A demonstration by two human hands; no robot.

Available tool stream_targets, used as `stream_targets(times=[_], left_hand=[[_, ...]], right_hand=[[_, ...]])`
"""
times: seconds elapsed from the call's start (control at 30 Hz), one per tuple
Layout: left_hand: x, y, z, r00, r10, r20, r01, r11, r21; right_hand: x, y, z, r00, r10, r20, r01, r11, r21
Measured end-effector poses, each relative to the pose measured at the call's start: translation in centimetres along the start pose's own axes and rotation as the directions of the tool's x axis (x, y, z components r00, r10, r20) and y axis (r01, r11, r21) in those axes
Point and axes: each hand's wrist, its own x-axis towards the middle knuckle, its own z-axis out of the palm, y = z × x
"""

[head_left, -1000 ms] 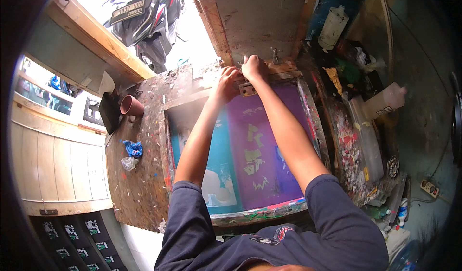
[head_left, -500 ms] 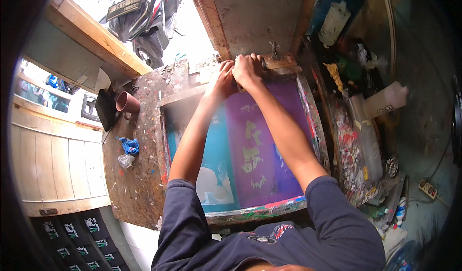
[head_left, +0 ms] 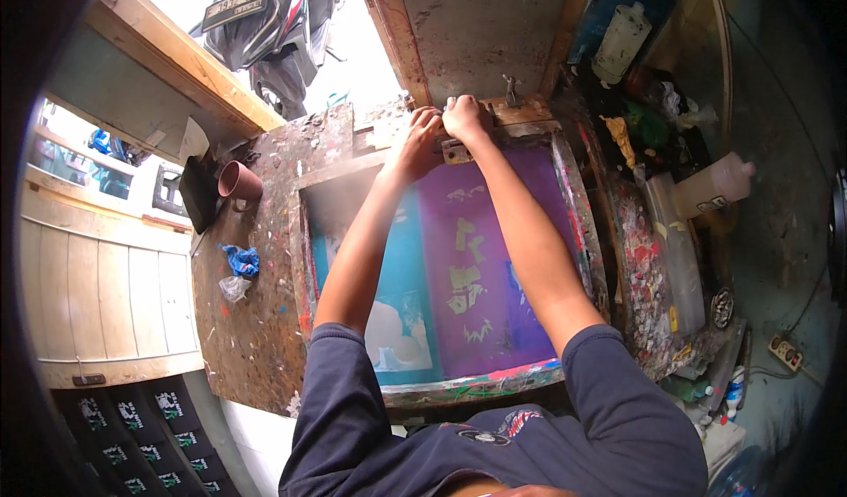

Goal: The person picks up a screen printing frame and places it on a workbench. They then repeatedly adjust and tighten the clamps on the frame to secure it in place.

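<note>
A wooden-framed printing screen (head_left: 472, 387) lies in front of me, its mesh (head_left: 441, 356) teal on the left and purple on the right with pale cut-out shapes. Both my arms stretch over it to the far edge. My right hand (head_left: 464, 119) is closed in a fist just behind a small metal hinge plate (head_left: 456, 153) on the far rail; what it grips is hidden. Close beside it on the left, my left hand (head_left: 416, 142) has its fingers curled over the far rail, and what lies under them cannot be seen. A metal clamp (head_left: 512, 91) stands further right.
A brown mug (head_left: 239, 182), a crumpled blue wad (head_left: 240, 259) and clear plastic (head_left: 233, 288) sit on the stained bench (head_left: 247, 347) at left. Bottles (head_left: 719, 182) and paint-crusted clutter (head_left: 640, 259) line the right. Beyond the doorway stands a motorbike (head_left: 273, 29).
My right hand has shifted slightly right, opening a small gap from the left hand and baring the metal hinge plate. The whole view has shifted a little.
</note>
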Motion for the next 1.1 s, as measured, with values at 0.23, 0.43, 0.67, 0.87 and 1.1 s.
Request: stream_targets(times=[0.23,0.43,0.67,0.87,1.1], left_hand=[[-0.1,0.7,-0.5,1.0,-0.014,-0.005,0.014,1.0,0.011],[-0.1,0.2,-0.2,1.0,0.003,-0.026,-0.003,1.0,-0.02],[-0.1,-1.0,0.9,0.999,0.039,-0.018,-0.038,0.997,0.063],[0.1,-0.6,0.5,0.999,0.034,-0.004,-0.034,0.997,0.065],[0.4,-0.4,0.5,1.0,0.011,0.016,-0.013,0.995,0.103]], right_hand=[[2.0,0.8,1.4,0.998,-0.009,-0.061,0.003,0.995,-0.096],[-1.5,-2.1,-2.8,0.995,0.069,-0.069,-0.074,0.995,-0.072],[-3.9,-1.2,-2.9,0.966,-0.237,-0.1,0.191,0.923,-0.335],[-3.4,-1.5,-2.7,0.957,-0.274,-0.098,0.226,0.912,-0.343],[-1.9,-0.8,-2.4,0.952,-0.285,-0.115,0.254,0.94,-0.226]])
